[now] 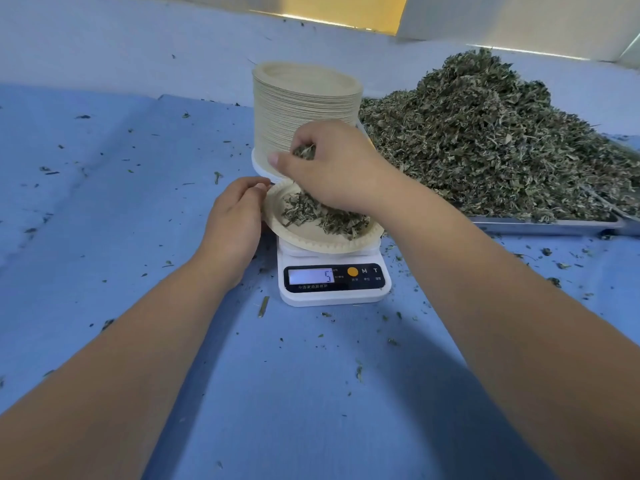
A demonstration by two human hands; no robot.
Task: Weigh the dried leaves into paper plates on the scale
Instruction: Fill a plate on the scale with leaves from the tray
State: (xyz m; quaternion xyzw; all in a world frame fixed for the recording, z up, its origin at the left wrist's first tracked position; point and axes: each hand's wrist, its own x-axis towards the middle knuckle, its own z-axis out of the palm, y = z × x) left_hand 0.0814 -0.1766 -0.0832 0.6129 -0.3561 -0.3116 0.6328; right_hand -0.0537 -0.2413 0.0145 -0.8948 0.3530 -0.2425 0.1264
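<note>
Beige paper plate point(313, 241) holding dried leaves point(325, 216) sits on the scale point(332, 284). The right hand point(332, 164) pinches more dried leaves just above it; the left hand point(235, 220) grips its left rim. Farther off stands a plate stack point(304, 105); right, a leaf heap point(485, 133).

The blue-clothed table point(138, 220) bears a scale point(332, 292), a plate stack point(304, 105), a metal tray point(540, 226) and leaf crumbs point(554, 281).
</note>
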